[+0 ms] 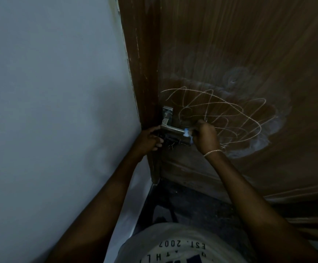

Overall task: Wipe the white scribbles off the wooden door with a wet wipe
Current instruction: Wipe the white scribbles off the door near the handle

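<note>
The brown wooden door fills the right half of the view. Looping white scribbles cover it right of the metal lever handle, with hazy white smears around them. Just below the lever, my left hand grips a dark packet. My right hand, with a thin bracelet at the wrist, pinches a small white and pale blue piece, apparently a wet wipe, at the packet's right end. The right hand hides the lower left loops of the scribbles.
A pale grey wall takes up the left side and meets the dark door frame. Dark floor lies below the door. My white printed shirt shows at the bottom.
</note>
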The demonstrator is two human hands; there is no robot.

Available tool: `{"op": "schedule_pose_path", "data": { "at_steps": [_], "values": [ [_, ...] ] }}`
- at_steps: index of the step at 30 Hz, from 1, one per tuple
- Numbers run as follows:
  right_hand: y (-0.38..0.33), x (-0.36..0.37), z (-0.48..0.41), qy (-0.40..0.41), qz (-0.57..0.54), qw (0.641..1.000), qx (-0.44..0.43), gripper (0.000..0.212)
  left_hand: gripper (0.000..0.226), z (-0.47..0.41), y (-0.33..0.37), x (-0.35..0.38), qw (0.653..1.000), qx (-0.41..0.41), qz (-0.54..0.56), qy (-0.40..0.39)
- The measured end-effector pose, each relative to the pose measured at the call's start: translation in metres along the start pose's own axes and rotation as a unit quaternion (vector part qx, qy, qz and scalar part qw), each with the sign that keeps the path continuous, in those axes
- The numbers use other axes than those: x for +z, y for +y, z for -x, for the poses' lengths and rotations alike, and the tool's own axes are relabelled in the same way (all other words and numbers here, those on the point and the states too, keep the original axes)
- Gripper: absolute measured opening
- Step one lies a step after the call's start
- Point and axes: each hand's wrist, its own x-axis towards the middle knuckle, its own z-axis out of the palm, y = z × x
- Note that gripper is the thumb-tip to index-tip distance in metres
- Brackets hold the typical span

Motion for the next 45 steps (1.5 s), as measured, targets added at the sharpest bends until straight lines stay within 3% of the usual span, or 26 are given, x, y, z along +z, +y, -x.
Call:
{"op": "schedule_pose_path", "data": {
  "at_steps": [6, 10, 13, 18, 22, 28, 32, 37, 45],
  "values": [
    [-0.018, 0.011, -0.005, -0.034, 0.042, 0.997, -0.053, 0.017, 0.065, -0.001, 0.001, 0.002, 1.0, -0.009, 0.009, 0.005],
    [-0.023, 0.013, -0.007, -0.002, 0.069, 0.996, -0.053, 0.014, 0.066, 0.002, 0.001, 0.002, 1.0, -0.008, 0.005, -0.005],
    [-0.041, 0.024, -0.016, -0.033, 0.055, 0.997, -0.038, 0.02, 0.066, 0.003, 0.0, 0.003, 1.0, -0.014, 0.01, 0.002],
    [-0.043, 0.024, -0.013, -0.055, 0.073, 0.99, -0.103, 0.023, 0.067, 0.004, 0.002, 0.003, 1.0, -0.016, 0.005, -0.002],
    [-0.045, 0.027, -0.023, -0.06, 0.043, 0.994, -0.08, 0.018, 0.065, 0.004, 0.003, 0.002, 1.0, -0.012, 0.001, 0.0],
    [-0.062, 0.041, -0.023, -0.077, 0.067, 0.99, -0.096, 0.032, 0.062, 0.006, 0.005, 0.001, 1.0, -0.009, 0.002, -0.008],
    [-0.054, 0.037, -0.033, -0.071, 0.061, 0.993, -0.076, 0.024, 0.059, 0.007, 0.006, 0.0, 1.0, -0.006, 0.0, -0.006],
    [-0.077, 0.056, -0.03, -0.096, 0.068, 0.989, -0.09, 0.03, 0.045, 0.005, 0.007, 0.001, 1.0, -0.007, -0.02, -0.007],
    [-0.072, 0.057, -0.037, -0.046, 0.037, 0.997, -0.055, 0.025, 0.059, 0.007, 0.007, -0.001, 1.0, -0.005, -0.017, -0.013]
  ]
}}
